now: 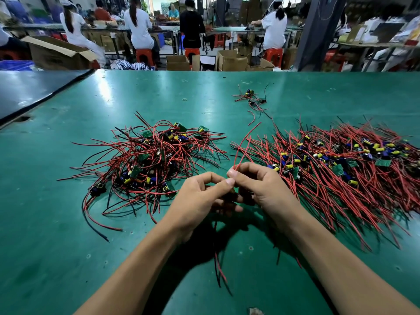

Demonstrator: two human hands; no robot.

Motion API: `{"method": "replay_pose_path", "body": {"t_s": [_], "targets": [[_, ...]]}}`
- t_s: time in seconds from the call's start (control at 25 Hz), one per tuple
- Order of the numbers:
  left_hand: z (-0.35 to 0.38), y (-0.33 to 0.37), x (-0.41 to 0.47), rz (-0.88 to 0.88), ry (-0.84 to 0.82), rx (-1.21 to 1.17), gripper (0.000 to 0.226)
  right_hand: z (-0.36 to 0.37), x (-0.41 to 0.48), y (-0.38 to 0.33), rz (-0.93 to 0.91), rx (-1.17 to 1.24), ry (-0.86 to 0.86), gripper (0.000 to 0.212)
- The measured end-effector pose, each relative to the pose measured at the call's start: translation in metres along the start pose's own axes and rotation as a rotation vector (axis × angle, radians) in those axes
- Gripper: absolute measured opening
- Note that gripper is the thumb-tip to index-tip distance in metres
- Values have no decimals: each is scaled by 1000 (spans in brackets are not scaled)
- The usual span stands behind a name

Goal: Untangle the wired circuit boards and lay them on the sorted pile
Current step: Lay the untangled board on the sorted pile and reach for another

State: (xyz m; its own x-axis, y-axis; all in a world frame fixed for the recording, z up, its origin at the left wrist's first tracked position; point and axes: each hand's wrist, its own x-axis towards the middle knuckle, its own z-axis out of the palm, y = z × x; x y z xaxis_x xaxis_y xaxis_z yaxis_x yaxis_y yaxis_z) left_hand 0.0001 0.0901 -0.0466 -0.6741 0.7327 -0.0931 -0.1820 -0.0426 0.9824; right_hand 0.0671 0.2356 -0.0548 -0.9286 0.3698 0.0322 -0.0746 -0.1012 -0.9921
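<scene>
From my remote seat I see both hands meeting near the middle of the green table (68, 223). The right hand (266, 189) pinches two long red wires (243, 146) between thumb and forefinger; the wires rise away from the fingers (246, 168) toward the far side. The left hand (197, 201) curls its fingers (205, 178) round a wired circuit board (228, 197), which is dark and mostly hidden between the palms, with its thumb tip touching the right forefinger. More red and black leads (219, 267) hang from under the hands toward the near edge.

The tangled pile (154, 160) lies left of the hands, a loose knot of red and black wires with small green boards and blue and yellow capacitors. The sorted pile (341, 169) lies to the right, just beside the right hand, its wires fanned in rough rows with the boards along the middle. Farther off sit a small cluster of boards (251, 98), a loose red wire (252, 118) and a rubber band (185, 99). A black table (29, 92) adjoins at the far left. Beyond, people sit on red stools (144, 56) among cardboard boxes (231, 61).
</scene>
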Motion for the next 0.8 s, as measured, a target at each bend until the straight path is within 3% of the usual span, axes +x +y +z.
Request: {"method": "replay_pose_path", "body": {"t_s": [0.08,0.2,0.32,0.44,0.8], "targets": [[-1,2,0,-26,-2,-47,7,-2,0,-1,-10,-16,34,19],[-3,3,1,-104,-18,-116,22,-3,0,-4,-20,-10,40,21],[1,1,2,-134,-47,-133,28,-8,3,-5,-40,18,119,12],[4,-2,4,-147,-31,-117,20,-12,4,-4,-91,-106,194,3],[6,-7,5,-52,84,-50,12,-12,5,3,11,-68,49,5]]}}
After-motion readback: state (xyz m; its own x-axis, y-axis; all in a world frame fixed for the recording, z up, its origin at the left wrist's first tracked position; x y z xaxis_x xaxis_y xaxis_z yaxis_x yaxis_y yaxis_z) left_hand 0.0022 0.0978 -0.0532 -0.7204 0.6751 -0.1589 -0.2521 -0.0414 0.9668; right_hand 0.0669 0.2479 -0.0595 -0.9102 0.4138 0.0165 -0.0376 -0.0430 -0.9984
